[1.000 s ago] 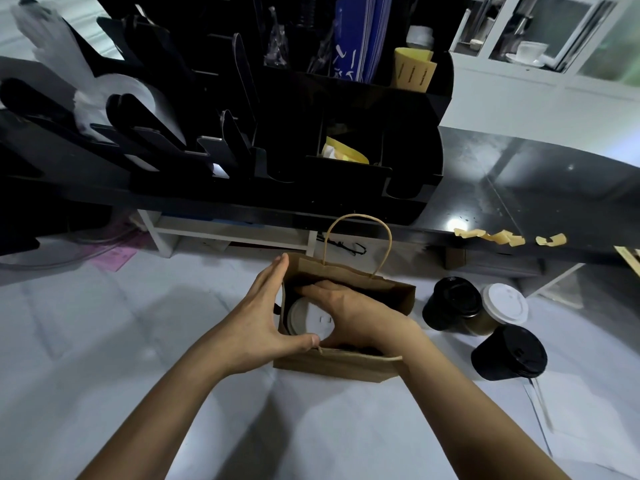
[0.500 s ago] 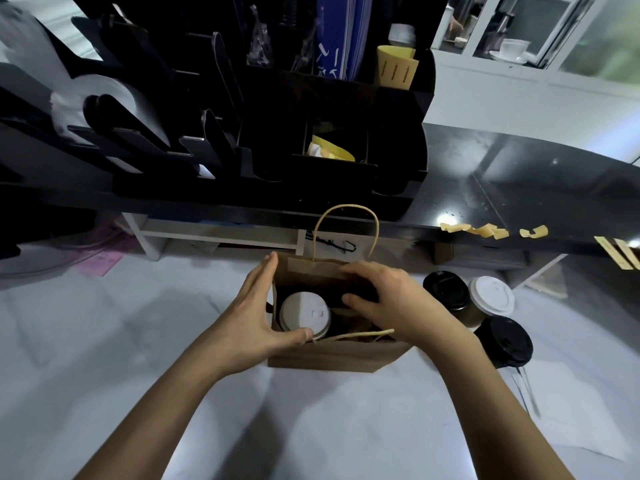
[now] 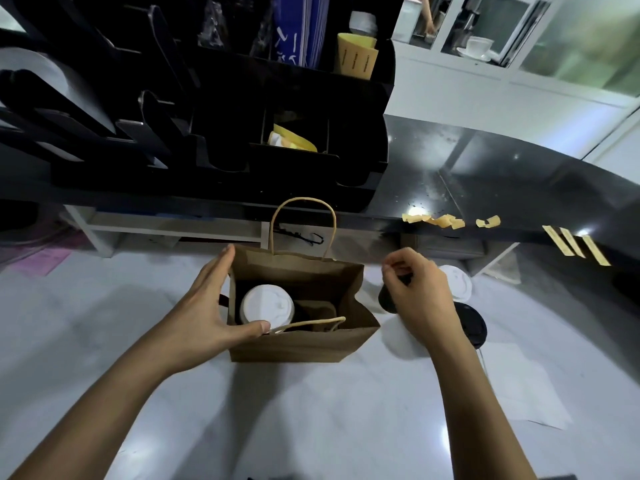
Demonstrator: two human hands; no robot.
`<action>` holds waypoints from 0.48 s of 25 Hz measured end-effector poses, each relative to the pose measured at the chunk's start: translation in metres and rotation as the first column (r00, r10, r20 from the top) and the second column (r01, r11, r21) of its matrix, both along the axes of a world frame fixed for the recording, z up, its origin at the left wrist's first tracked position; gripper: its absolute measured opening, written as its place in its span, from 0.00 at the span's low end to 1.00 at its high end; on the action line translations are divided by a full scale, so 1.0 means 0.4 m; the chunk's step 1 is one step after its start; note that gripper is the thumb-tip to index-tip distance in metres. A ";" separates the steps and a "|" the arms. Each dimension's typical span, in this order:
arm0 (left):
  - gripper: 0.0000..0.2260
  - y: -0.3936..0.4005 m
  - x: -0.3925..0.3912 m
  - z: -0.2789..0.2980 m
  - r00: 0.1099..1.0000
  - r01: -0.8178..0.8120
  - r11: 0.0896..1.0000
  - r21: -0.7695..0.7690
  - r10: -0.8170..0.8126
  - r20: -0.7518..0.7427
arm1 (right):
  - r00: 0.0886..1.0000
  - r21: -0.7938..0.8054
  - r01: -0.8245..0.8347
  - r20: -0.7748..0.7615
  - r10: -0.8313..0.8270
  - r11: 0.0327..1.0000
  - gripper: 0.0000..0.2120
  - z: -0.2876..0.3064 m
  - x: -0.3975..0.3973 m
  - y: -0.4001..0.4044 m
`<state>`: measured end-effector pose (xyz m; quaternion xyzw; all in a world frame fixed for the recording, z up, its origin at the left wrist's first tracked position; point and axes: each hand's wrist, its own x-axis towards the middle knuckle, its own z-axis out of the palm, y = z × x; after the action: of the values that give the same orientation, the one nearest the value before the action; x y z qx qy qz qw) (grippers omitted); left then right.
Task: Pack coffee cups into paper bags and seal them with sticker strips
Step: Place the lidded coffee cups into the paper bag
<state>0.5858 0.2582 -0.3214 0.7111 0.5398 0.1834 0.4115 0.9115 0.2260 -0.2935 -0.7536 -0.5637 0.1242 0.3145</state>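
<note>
Packing step. Left hand [image 3: 204, 313] open, steadying bag [image 3: 298, 341] with one cup [image 3: 266, 304] inside. Right hand [image 3: 420, 296] curled loosely above black cup [image 3: 388, 301], holding nothing seen. Next: grab it, drop it in.

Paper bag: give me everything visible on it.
The brown kraft paper bag stands upright and open on the pale counter. It has two twisted paper handles: the far one upright, the near one folded across the mouth. A white-lidded cup sits inside at left. The left hand spans its left side, thumb on the near rim.
</note>
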 end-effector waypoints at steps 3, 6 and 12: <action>0.57 0.001 0.004 0.002 1.000 -0.006 1.000 -0.002 0.006 -0.007 | 0.994 -0.140 0.108 0.044 -0.103 0.984 0.07 -0.046 0.053 0.012; 0.58 0.001 0.007 0.004 1.000 -0.015 1.000 -0.002 0.015 -0.006 | 0.986 -0.217 0.147 0.108 -0.126 0.965 0.13 -0.083 0.075 0.024; 0.58 0.002 0.005 0.000 1.000 -0.015 1.000 0.014 0.015 -0.013 | 0.931 -0.215 0.218 0.340 -0.136 0.952 0.24 -0.112 0.096 0.056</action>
<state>0.5879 0.2590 -0.3216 0.7112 0.5465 0.1854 0.4015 0.9500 0.2485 -0.3382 -0.8451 -0.5165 0.0408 0.1314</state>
